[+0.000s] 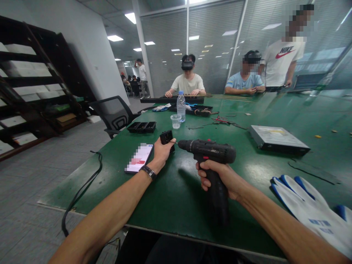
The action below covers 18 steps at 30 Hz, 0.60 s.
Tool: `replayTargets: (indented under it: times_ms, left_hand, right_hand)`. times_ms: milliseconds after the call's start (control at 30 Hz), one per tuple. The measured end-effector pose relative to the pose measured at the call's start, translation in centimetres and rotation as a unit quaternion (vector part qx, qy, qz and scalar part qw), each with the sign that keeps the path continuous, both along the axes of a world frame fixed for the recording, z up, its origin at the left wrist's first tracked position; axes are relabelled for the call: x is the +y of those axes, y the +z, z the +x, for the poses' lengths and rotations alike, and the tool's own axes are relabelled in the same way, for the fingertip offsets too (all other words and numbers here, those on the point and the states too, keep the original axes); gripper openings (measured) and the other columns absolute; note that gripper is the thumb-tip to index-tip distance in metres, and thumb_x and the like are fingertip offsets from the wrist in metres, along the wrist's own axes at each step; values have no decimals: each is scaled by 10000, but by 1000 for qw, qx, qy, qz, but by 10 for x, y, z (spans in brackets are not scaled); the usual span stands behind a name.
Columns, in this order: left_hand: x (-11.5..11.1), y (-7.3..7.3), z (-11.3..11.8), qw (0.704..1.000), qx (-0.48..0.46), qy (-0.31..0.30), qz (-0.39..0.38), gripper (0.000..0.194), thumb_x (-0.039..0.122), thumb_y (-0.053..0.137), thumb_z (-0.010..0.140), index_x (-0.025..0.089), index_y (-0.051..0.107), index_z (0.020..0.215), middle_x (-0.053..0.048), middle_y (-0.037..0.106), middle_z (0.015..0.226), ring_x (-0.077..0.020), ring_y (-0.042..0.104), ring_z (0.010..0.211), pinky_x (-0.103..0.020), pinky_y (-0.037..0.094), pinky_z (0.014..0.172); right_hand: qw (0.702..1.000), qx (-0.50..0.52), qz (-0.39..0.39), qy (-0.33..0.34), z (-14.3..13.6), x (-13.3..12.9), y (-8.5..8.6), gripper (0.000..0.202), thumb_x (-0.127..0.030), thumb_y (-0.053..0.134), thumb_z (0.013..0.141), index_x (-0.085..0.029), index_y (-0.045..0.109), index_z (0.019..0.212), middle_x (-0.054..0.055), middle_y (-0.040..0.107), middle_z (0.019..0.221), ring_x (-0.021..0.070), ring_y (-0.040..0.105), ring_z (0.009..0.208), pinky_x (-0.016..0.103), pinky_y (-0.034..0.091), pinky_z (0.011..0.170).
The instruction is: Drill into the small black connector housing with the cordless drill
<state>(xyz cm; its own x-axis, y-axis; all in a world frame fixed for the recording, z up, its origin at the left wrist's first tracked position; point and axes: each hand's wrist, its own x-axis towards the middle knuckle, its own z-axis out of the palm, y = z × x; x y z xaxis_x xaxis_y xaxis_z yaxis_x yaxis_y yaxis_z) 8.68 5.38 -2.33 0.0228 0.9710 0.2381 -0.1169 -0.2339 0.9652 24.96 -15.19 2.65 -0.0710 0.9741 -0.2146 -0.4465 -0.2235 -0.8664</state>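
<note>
Left hand (pixel 162 149): closed around a small black plastic part (pixel 166 137), thumb laid across it toward the drill.
Right hand (pixel 220 174): wrapped around the grip of a black cordless drill (pixel 211 149), index finger up by the trigger.
Drill chuck (pixel 184 144): points left at the black part, just beside the left thumb; whether the bit touches is too small to tell.
Left-hand side: smartphone (pixel 141 154) near the wrist, three-section black tray (pixel 142 127) farther out.
Ahead: clear plastic cup (pixel 175 121) and water bottle (pixel 181 106) beyond the part.
Right-hand side: optical disc drive (pixel 277 139) well apart from the drill; white-and-blue glove (pixel 305 209) beside the forearm.
Edges: green tabletop (pixel 165 205) ends just below the drill's base; a black strap (pixel 85 187) crosses its left corner.
Room: green surface shows between left wrist and drill grip.
</note>
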Motion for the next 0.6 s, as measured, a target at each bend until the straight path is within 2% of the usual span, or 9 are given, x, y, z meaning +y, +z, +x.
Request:
replayTargets:
  times_ms: [600]
  left_hand:
    - [-1,1,0,1000,4,4,-4,438,390,923,674,154,751,1000,-61,761,940,-204,672,851,-325,538,803]
  right_hand:
    - [1000,-6,-4,-1,-2,-1,4,213,-322,813,768,-163,692,844,-32,550,673,115,497,499,302,505,519]
